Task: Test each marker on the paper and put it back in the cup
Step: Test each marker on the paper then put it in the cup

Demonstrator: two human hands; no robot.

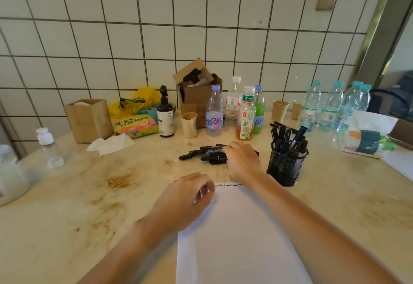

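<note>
Landmark: white paper (237, 239), lying flat on the stained table (67, 205), a row of short black squiggles along its far edge.

- Left hand (185, 198): resting on the paper's far left corner, fingers loosely curled, nothing held.
- Right hand (242, 160): just beyond the paper's far edge, palm down over the right end of the pile; its fingertips are hidden, so whether it grips a marker cannot be told.
- Loose black markers (205, 153): a pile lying flat beyond the paper, capped.
- Black mesh cup (286, 166): upright, just beyond the paper's far right corner, holding several markers on end.
- Drink bottles (232, 111): standing well beyond the paper, near the tiled wall.
</note>
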